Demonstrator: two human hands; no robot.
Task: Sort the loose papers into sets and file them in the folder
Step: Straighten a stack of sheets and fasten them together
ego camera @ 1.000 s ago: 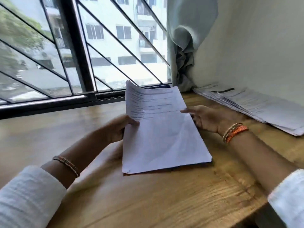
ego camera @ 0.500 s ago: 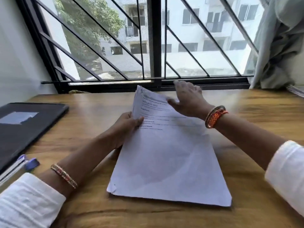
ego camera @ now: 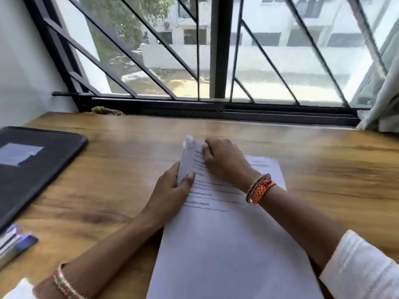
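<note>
A thin set of white printed papers [ego camera: 226, 244] lies on the wooden desk [ego camera: 112, 190] in front of me. Its far left corner is curled up off the desk. My left hand [ego camera: 170, 193] pinches the left edge of the papers, thumb on top of the sheet. My right hand [ego camera: 224, 160] grips the raised corner with curled fingers. A black folder [ego camera: 32, 169] lies closed at the left edge of the desk, apart from both hands.
A stapler or pen-like blue and white item [ego camera: 15, 242] sits at the near left beside the folder. A barred window [ego camera: 216, 61] runs along the back of the desk. A pale curtain [ego camera: 382, 100] hangs at the far right.
My head has turned left, so the folder came into view and the right-hand paper pile left it. My right hand moved from the papers' right edge to the far left corner and curled it up.
</note>
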